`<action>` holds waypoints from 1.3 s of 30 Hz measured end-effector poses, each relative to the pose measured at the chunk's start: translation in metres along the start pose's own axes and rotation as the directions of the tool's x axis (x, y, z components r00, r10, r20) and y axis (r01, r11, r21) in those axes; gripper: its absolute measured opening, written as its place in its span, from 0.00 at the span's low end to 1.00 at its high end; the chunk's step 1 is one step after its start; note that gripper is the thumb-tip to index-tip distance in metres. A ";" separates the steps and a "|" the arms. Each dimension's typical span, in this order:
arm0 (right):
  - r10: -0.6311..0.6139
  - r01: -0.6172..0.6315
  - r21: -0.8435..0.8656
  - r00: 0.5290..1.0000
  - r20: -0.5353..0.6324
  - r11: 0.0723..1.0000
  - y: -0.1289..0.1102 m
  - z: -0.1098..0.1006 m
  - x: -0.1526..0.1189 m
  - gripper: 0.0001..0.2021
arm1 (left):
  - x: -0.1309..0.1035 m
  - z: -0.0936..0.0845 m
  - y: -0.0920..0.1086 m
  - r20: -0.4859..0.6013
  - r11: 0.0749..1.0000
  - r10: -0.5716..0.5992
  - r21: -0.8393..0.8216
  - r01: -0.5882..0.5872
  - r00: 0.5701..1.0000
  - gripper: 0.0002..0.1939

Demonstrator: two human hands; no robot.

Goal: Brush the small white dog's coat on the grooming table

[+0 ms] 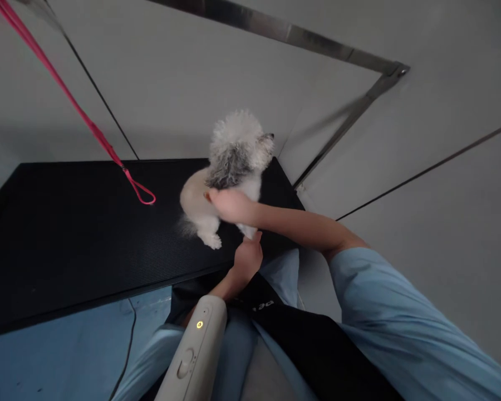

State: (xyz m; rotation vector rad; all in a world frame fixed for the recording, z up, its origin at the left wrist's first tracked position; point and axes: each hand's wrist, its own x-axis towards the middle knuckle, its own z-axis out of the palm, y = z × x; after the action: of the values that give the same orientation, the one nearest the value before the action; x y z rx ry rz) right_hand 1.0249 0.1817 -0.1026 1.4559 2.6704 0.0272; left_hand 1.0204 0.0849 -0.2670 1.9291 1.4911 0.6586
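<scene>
A small dog (194, 192) with a fluffy white head, grey ear and short-clipped body sits on a black table (87, 239), its head turned to the right. My left hand (249, 257) is closed around the lower part of its front leg (247, 231), near the table's front edge. Across the dog's chest and side reaches my right hand (232, 206), its fingers closed. A small brownish-orange bit shows at its fingertips, too blurred to name. The right forearm hides part of the dog's front.
A pink loop leash (140, 186) hangs over the table's left part. Behind and right of the dog runs a metal bar frame (317, 47) along the grey wall. A white device (196, 348) with a lit yellow button is close below the camera. A cable (129, 340) hangs lower left.
</scene>
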 end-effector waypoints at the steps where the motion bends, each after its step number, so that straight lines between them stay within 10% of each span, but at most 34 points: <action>1: 0.054 -0.053 0.006 0.996 -0.071 0.999 0.004 0.000 -0.002 0.12 | -0.003 -0.004 -0.001 -0.001 0.999 0.034 -0.038 -0.034 0.999 0.24; 7: 0.268 -0.052 0.569 0.914 -0.304 0.821 0.058 0.029 -0.025 0.09 | -0.017 -0.048 -0.025 0.062 0.854 0.191 -0.503 -0.135 0.980 0.14; 10: 0.692 0.038 0.863 0.581 -0.429 0.503 0.085 0.068 -0.055 0.11 | -0.014 -0.085 -0.036 0.198 0.719 0.135 -0.694 0.042 0.971 0.11; 11: 0.748 0.104 0.907 0.532 -0.397 0.408 0.086 0.086 -0.069 0.12 | -0.013 -0.098 -0.038 0.222 0.673 0.132 -0.735 0.077 0.966 0.11; 15: 0.587 0.226 0.969 0.772 -0.242 0.101 0.043 0.163 -0.117 0.17 | -0.009 -0.141 -0.034 0.171 0.555 0.262 -0.832 -0.003 0.950 0.14; 19: 0.213 0.143 0.989 0.969 -0.129 -0.048 -0.022 0.195 -0.113 0.15 | -0.011 -0.164 -0.018 0.182 0.653 0.379 -0.748 -0.123 0.907 0.23; 24: 0.300 0.333 0.933 0.884 -0.360 0.137 -0.026 0.180 -0.059 0.08 | -0.007 -0.184 0.004 0.058 0.855 0.275 -0.470 -0.217 0.960 0.20; 27: 0.485 0.247 0.960 0.829 -0.279 0.131 -0.023 0.182 -0.039 0.10 | -0.003 -0.199 0.016 -0.155 0.952 0.223 -0.177 -0.249 0.962 0.14; 32: 0.479 0.237 0.954 0.826 -0.296 0.181 -0.026 0.170 -0.025 0.15 | -0.004 -0.225 0.033 -0.356 0.897 0.374 0.373 -0.237 0.856 0.09; 39: 0.452 0.010 0.964 0.882 -0.134 0.267 -0.022 0.174 -0.029 0.12 | -0.005 -0.242 0.033 -0.626 0.893 0.441 0.382 -0.240 0.643 0.13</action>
State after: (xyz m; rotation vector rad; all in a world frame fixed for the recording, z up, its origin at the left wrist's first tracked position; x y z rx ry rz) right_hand 1.0387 0.1401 -0.2748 2.2954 2.7404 -1.7944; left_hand 0.8706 0.1133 -0.0757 2.3457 1.7066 1.5957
